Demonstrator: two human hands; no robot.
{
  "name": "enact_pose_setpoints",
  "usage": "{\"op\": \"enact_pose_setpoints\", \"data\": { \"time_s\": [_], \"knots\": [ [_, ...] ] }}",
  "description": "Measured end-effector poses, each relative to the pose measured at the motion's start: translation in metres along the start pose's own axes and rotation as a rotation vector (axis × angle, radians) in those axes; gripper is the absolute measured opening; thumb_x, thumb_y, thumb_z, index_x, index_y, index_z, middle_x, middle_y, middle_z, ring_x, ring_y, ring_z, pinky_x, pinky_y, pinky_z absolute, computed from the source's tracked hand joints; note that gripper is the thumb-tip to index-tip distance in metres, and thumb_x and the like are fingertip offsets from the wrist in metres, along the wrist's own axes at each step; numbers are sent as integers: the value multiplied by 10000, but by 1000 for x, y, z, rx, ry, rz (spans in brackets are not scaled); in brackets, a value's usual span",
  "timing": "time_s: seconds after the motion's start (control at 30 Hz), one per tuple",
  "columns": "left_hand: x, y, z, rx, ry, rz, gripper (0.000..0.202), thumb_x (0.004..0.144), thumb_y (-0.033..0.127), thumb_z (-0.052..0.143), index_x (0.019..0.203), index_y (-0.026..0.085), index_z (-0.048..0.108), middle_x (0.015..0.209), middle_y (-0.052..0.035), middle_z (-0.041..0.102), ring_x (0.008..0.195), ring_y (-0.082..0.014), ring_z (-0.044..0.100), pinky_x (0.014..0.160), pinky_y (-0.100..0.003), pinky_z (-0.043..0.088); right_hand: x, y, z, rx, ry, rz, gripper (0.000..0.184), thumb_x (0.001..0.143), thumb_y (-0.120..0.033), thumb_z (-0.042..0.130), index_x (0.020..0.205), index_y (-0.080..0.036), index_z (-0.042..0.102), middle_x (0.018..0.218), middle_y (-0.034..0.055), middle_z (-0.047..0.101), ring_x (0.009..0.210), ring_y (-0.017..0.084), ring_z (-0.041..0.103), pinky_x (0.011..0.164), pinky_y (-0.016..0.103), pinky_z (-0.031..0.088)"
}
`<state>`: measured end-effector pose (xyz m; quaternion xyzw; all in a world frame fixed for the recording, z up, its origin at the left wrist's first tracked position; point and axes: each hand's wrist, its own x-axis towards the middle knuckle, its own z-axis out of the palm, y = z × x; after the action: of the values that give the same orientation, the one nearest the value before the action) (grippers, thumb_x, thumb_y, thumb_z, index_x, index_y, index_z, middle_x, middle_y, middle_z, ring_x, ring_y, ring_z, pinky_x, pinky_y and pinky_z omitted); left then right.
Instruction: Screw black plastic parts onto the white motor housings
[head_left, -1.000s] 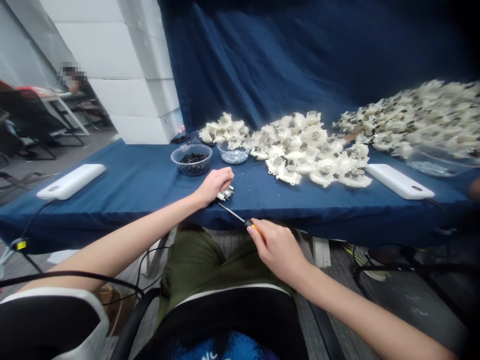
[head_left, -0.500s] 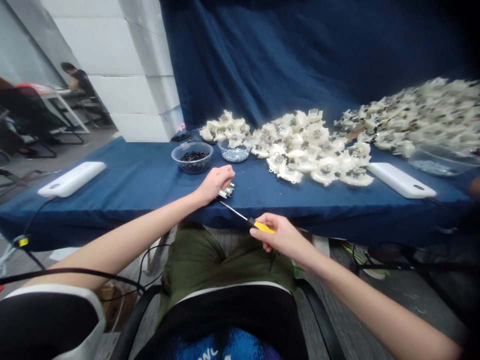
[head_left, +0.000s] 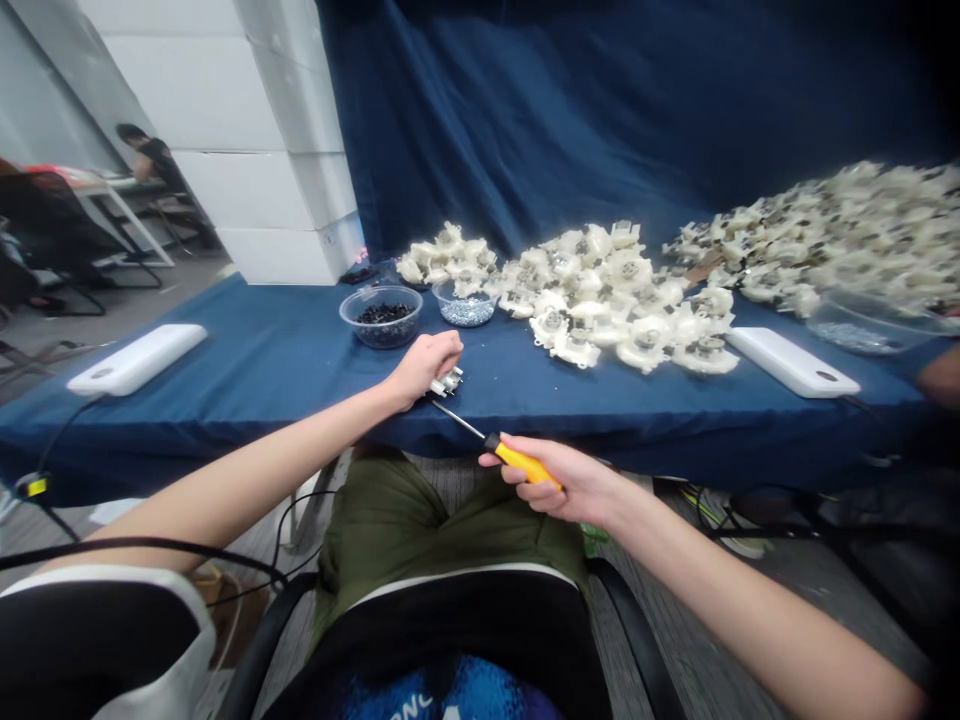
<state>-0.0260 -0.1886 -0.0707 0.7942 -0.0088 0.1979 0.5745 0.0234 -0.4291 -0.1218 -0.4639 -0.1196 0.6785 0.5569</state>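
My right hand [head_left: 551, 478] is wrapped round the yellow handle of a screwdriver [head_left: 517, 460]. Its metal shaft slants up and left, and the tip reaches the near side of a small white plastic part [head_left: 448, 382]. My left hand [head_left: 425, 368] is closed over that part and holds it down at the front of the table; most of it is hidden under the palm. Just beyond the left hand stand a clear bowl of small black pieces [head_left: 382, 315] and a clear bowl of silvery screws [head_left: 466, 305].
Piles of off-white plastic assemblies [head_left: 630, 300] cover the back middle and right [head_left: 847, 230]. White power banks [head_left: 139, 360] [head_left: 793, 362] lie at both sides. White boxes [head_left: 225, 190] are stacked at back left. Another person's hand [head_left: 941, 375] shows at the right edge.
My right hand has shifted its grip on the screwdriver, now wrapping more fully round the handle with the fingers curled. The left hand stays over the white part.
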Motion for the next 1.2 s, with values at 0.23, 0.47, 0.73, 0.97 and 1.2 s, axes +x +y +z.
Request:
{"op": "enact_pose_setpoints", "data": {
  "time_s": [0.23, 0.47, 0.73, 0.97, 1.2],
  "knots": [
    [2, 0, 1, 1, 12, -13, 460, 861, 314, 551, 447, 194, 388, 519, 26, 391, 572, -104, 388, 658, -249, 349, -6, 12, 0, -129, 105, -181, 335, 873, -464, 709, 986, -170, 595, 797, -23, 584, 516, 19, 470, 427, 114, 337],
    [2, -4, -1, -14, 41, -9, 457, 877, 311, 520, 459, 196, 375, 515, 30, 394, 567, -102, 391, 665, -248, 355, -10, 22, 21, -1294, 775, -680, 343, 1016, -437, 431, 1020, -208, 687, 981, 79, 701, 854, 176, 634, 725, 271, 416],
    [2, -2, -1, -21, -6, -12, 470, 885, 324, 540, 458, 197, 391, 502, 33, 389, 564, -104, 385, 669, -255, 351, -2, 7, 12, -371, 236, -227, 501, 974, -601, 480, 1040, -137, 659, 681, -49, 490, 406, 7, 330, 398, 162, 210],
    [2, -1, -4, -77, -4, -43, 439, 842, 279, 590, 449, 186, 418, 534, 22, 427, 587, -100, 414, 669, -248, 368, 2, 3, -9, 203, -102, 74, 383, 1046, -417, 413, 1091, -105, 630, 633, -78, 424, 385, -10, 276, 365, 124, 186],
    [0, 5, -10, -277, 263, -66, 445, 879, 369, 526, 503, 191, 367, 586, 36, 361, 551, -79, 366, 562, -218, 372, -37, 23, -1, -158, 86, -337, 392, 973, -500, 581, 1134, -144, 614, 721, -26, 534, 639, 69, 572, 627, 176, 463]
  ]
}}
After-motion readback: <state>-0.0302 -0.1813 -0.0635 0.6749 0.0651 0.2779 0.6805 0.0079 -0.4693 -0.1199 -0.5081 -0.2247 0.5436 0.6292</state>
